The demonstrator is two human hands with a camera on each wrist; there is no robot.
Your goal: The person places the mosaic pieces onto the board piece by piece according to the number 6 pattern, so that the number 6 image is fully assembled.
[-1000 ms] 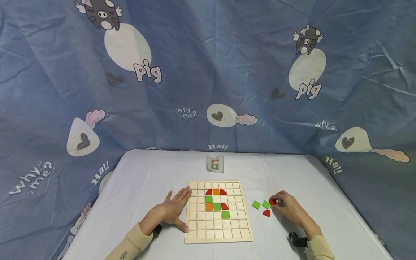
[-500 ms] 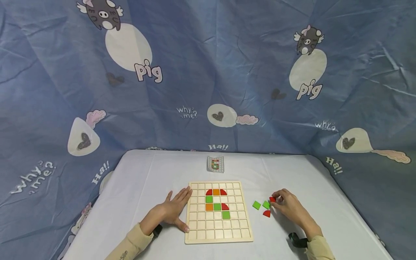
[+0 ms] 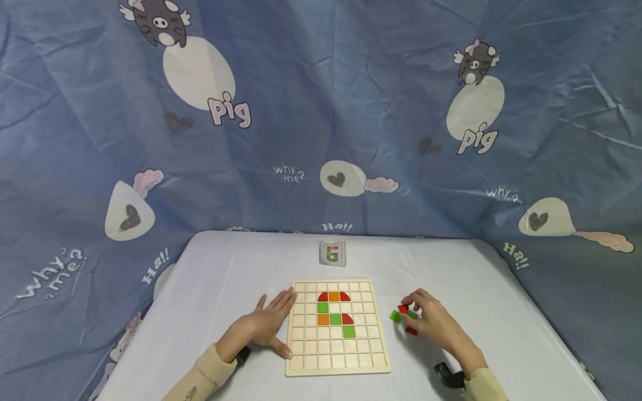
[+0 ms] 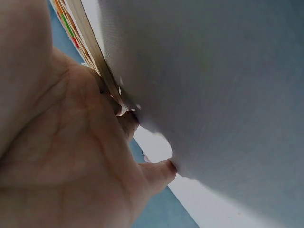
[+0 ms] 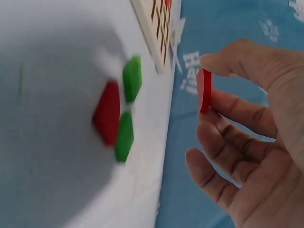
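Thumb and fingertips of my right hand (image 3: 431, 318) pinch a red tile (image 5: 204, 90), held up off the table and seen nearly edge-on in the right wrist view. Below it lie two green square tiles (image 5: 132, 80) and a red quarter-round tile (image 5: 108, 114); in the head view my fingers partly cover one green tile. My left hand (image 3: 266, 324) rests with spread, straight fingers along the left edge of a wooden grid board (image 3: 311, 361). Red quarter-round, orange and green tiles sit in several of the board's upper and middle cells.
A small printed card (image 3: 332, 254) with a coloured grid pattern lies beyond the board. The white-covered table (image 3: 251, 262) meets a blue patterned cloth (image 3: 281, 139) at its far edge.
My right hand has lifted the red tile and carried it left, over the loose tiles toward the board. The left hand and the board have stayed still.
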